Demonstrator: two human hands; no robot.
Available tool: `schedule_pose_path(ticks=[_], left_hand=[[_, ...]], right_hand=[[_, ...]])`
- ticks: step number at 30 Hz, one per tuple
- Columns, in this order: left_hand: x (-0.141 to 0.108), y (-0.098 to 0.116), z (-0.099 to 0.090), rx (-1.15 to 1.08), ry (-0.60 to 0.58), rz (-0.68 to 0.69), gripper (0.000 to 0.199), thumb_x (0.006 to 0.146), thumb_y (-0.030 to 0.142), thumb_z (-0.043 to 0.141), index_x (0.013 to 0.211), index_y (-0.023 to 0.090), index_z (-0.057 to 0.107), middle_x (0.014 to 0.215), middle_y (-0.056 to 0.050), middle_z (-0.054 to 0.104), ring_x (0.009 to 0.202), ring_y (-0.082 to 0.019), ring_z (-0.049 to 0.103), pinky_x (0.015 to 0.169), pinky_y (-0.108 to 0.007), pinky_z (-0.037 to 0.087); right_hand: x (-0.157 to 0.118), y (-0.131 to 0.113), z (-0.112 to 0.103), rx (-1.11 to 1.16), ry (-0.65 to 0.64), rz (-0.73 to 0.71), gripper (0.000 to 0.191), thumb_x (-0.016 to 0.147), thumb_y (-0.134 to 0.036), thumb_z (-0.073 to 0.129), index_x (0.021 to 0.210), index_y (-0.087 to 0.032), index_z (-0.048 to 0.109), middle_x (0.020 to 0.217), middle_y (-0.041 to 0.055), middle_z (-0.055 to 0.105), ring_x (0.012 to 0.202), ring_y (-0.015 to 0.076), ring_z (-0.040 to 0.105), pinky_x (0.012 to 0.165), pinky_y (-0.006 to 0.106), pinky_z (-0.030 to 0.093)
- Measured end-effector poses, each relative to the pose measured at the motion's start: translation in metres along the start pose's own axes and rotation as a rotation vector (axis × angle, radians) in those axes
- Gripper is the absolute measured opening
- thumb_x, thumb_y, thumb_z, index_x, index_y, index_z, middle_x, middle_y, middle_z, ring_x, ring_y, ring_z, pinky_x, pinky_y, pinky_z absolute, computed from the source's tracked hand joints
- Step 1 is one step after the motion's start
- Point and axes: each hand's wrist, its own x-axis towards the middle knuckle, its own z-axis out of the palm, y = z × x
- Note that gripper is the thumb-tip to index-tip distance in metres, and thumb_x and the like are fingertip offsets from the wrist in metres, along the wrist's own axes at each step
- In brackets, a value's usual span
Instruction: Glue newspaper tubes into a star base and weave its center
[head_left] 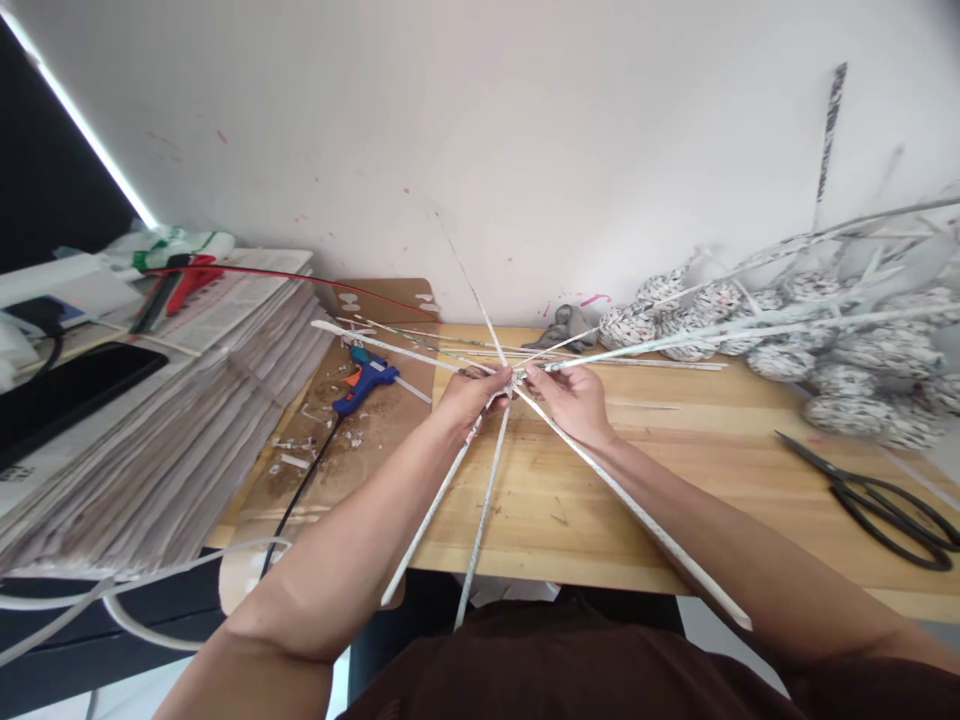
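Several rolled paper tubes [491, 470] cross at one small knot and fan out like spokes in all directions. My left hand [476, 393] pinches the crossing from the left, thumb on top. From the right, my right hand [571, 398] closes thumb and fingers on a tube beside the centre. The two hands almost meet above the table. One long tube [634, 500] slants toward me over my right forearm, and another points up toward the wall. More loose paper tubes [660, 364] lie on the table behind my hands.
On the left, a blue glue gun [366, 385] rests on stained cardboard [300, 500] beside a tall newspaper stack [195, 400] with a phone [82, 390] on it. Black scissors [874, 500] lie at right on the wooden table [600, 520]. Woven paper balls [780, 350] pile against the wall.
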Motion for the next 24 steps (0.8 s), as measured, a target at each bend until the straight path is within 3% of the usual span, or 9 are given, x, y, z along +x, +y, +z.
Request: schedule_pose_path(ticks=[3,9,15,24], left_hand=[[0.001,0.0,0.0,0.01,0.043,0.014,0.023,0.061,0.026,0.082,0.073,0.011,0.069,0.065,-0.002,0.065,0.056,-0.008,0.058,0.043,-0.013,0.044],[0.001,0.003,0.0,0.016,0.103,0.05,0.027,0.058,0.023,0.084,0.075,0.01,0.067,0.071,-0.003,0.066,0.062,-0.01,0.061,0.052,-0.017,0.052],[0.002,0.005,0.001,-0.025,0.128,0.069,0.028,0.057,0.02,0.084,0.074,0.009,0.066,0.071,-0.003,0.066,0.064,-0.011,0.062,0.057,-0.02,0.054],[0.002,0.005,0.001,0.017,0.104,0.082,0.028,0.057,0.02,0.083,0.075,0.008,0.064,0.072,-0.003,0.065,0.068,-0.012,0.063,0.063,-0.024,0.055]], right_hand=[[-0.002,0.0,0.0,-0.05,-0.02,0.015,0.03,0.075,-0.046,0.069,0.077,-0.016,0.072,0.078,0.0072,0.074,0.071,0.0211,0.069,0.066,0.033,0.055],[-0.011,-0.006,0.002,-0.272,0.055,-0.131,0.028,0.076,-0.045,0.069,0.081,-0.018,0.074,0.077,0.0062,0.074,0.058,0.0173,0.065,0.054,0.029,0.051],[-0.012,-0.006,0.004,-0.113,-0.086,-0.138,0.027,0.085,-0.042,0.061,0.091,-0.019,0.074,0.092,0.0061,0.076,0.082,0.022,0.072,0.073,0.033,0.058],[-0.015,-0.022,-0.005,-0.475,-0.127,-0.494,0.021,0.091,-0.029,0.054,0.1,-0.023,0.072,0.102,0.0051,0.074,0.093,0.0208,0.068,0.085,0.034,0.053]])
